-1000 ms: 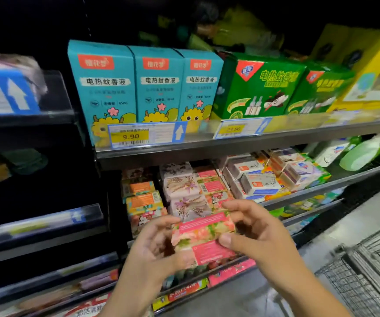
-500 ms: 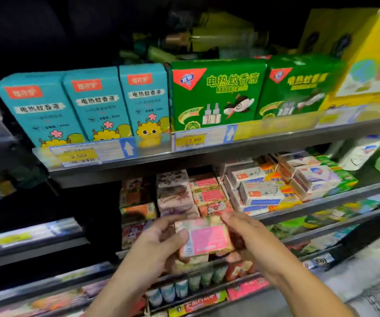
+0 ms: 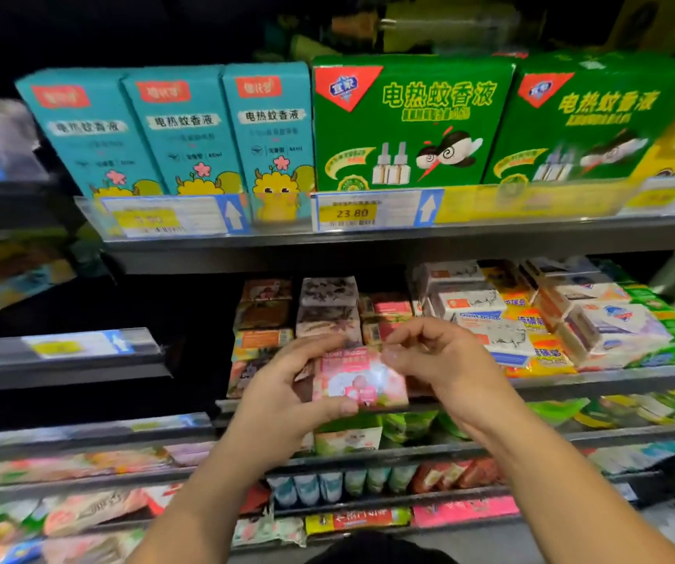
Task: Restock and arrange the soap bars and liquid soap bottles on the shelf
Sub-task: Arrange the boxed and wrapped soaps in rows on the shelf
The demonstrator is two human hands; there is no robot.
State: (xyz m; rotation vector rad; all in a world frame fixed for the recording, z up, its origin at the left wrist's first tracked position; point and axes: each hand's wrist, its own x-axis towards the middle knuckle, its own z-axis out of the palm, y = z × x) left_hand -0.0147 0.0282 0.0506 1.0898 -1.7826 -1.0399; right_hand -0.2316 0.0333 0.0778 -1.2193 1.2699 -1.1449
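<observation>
A pink soap bar [image 3: 358, 380] in a flowered wrapper is held in front of the soap shelf [image 3: 596, 380], its printed face toward me. My left hand [image 3: 287, 394] grips its left side, thumb under the bottom edge and fingers over the top. My right hand [image 3: 439, 360] has curled fingers that pinch the bar's upper right corner. Behind it, stacked soap bars [image 3: 327, 305] in brown, pink and orange wrappers fill the shelf's left part. White and yellow soap boxes [image 3: 478, 315] fill the right.
Above, a shelf carries teal boxes [image 3: 181, 128] and green boxes [image 3: 409, 120] behind price tags [image 3: 352, 213]. Lower shelves hold green packs [image 3: 409, 425], small tubes [image 3: 327, 486] and flat packets. A dark side shelf rail [image 3: 63, 348] juts out at the left.
Both hands carried the pink bar up and inward to the soap shelf. The bar turned from its pink back label to its flowered front. The view shifted closer and to the right.
</observation>
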